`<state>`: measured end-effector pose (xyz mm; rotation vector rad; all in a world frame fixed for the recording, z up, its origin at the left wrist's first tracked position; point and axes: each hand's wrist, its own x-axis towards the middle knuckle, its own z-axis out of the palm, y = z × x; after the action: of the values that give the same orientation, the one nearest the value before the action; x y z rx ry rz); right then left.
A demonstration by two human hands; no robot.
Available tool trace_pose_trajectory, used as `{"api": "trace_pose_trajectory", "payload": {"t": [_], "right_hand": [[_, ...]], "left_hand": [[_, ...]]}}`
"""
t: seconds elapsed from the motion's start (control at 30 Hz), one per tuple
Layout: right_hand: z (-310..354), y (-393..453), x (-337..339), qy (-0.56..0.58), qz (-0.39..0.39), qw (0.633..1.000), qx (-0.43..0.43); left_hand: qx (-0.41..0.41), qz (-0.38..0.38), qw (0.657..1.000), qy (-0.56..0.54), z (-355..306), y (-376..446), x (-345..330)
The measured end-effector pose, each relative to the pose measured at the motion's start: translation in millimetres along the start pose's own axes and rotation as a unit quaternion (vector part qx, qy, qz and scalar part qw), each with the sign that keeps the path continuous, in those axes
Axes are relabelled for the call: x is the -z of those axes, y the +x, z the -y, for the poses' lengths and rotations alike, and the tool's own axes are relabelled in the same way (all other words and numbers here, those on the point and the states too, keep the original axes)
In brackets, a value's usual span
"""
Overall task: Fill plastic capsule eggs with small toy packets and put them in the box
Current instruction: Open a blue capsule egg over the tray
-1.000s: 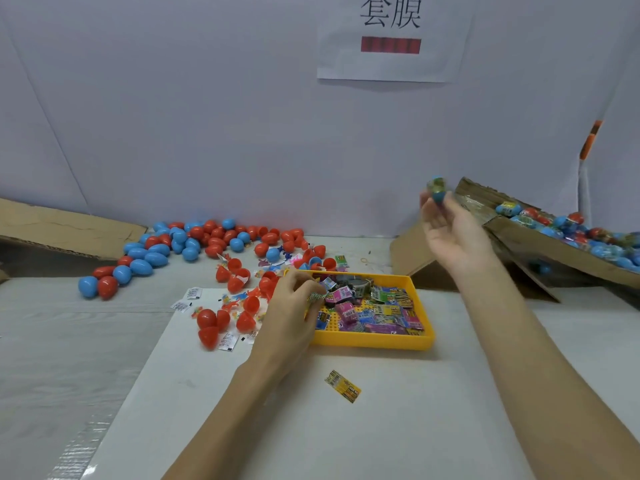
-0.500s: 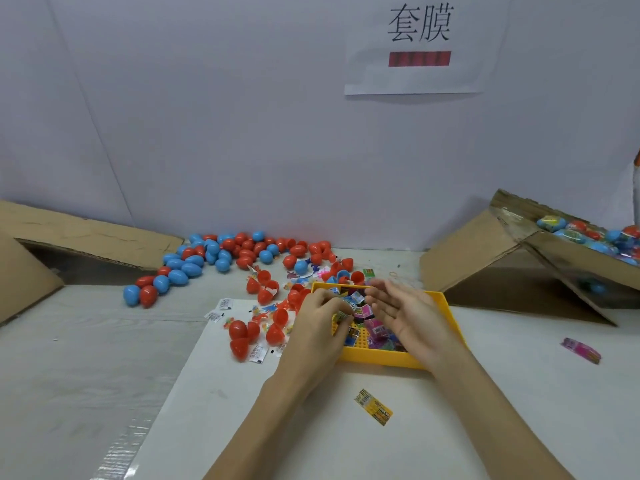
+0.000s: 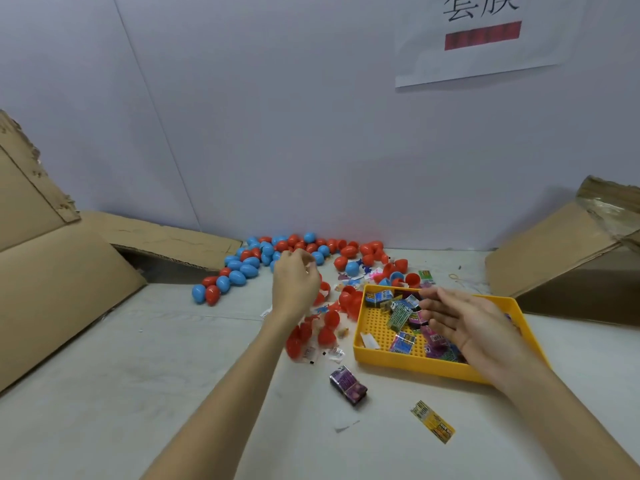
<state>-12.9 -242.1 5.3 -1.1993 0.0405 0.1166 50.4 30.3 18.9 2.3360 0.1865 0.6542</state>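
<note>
Closed red and blue capsule eggs (image 3: pixel 242 268) lie in a pile by the back wall, with open red halves (image 3: pixel 327 332) and small white slips nearer me. My left hand (image 3: pixel 294 282) hovers over that pile with fingers curled; whether it pinches anything is hidden. A yellow tray (image 3: pixel 412 367) holds several small toy packets (image 3: pixel 400 315). My right hand (image 3: pixel 467 323) floats over the tray, fingers straight, holding nothing. A purple packet (image 3: pixel 348 386) and a yellow packet (image 3: pixel 433 422) lie on the table in front of the tray. The cardboard box (image 3: pixel 554 251) stands at the right; its inside is out of view.
A second tilted cardboard box (image 3: pixel 52 271) fills the left side. A white wall with a paper sign (image 3: pixel 481 36) closes the back. A rubber band (image 3: pixel 454 277) lies behind the tray.
My right hand came back from the box to the tray, holding nothing. My left hand left the tray and moved up-left over the eggs. A purple packet now lies on the table.
</note>
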Motion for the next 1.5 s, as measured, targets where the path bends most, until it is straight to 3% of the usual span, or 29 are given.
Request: {"api": "trace_pose_trajectory", "payload": {"t": [0.07,0.17,0.23,0.37,0.47,0.57,0.7,0.8,0.87,0.97,1.07,1.5], "right_hand": [[0,0,0,-0.001,0.0,1.0,0.001],[0,1,1,0.001,-0.001,1.0,0.001],[-1,1,2,-0.002,-0.001,1.0,0.0],[-2,2,1,-0.016,-0.004,1.0,-0.004],[-1,2,0,-0.018,0.002,1.0,-0.005],[-1,1,0,-0.018,0.005,1.0,-0.003],[0,0,-1,-0.03,0.006,1.0,-0.002],[-1,-3,-3,-0.046,0.001,0.999,0.006],[-2,-5,-6,-0.072,0.004,0.997,0.026],[-4,-8,-7,-0.094,0.033,0.994,0.042],[-6,-7,-4,-0.109,0.062,0.99,0.058],[-7,-9,-4,-0.14,0.09,0.983,0.072]], "left_hand": [[-0.002,0.001,0.987,0.164,30,26,8],[0.028,0.034,0.936,0.348,76,46,18],[0.051,0.059,0.918,0.389,96,49,21],[-0.026,0.04,0.906,0.421,111,53,17],[-0.04,0.049,0.906,0.418,102,50,15],[-0.048,0.017,0.932,0.358,76,35,10],[-0.104,-0.039,0.992,0.058,20,-11,-2],[-0.143,0.027,0.982,-0.123,-24,-54,-11],[-0.165,0.091,0.964,-0.187,-46,-78,-17],[-0.23,0.158,0.938,-0.203,-62,-105,-25],[-0.263,0.159,0.931,-0.196,-62,-111,-29],[-0.165,0.121,0.94,-0.272,-53,-108,-20]]}}
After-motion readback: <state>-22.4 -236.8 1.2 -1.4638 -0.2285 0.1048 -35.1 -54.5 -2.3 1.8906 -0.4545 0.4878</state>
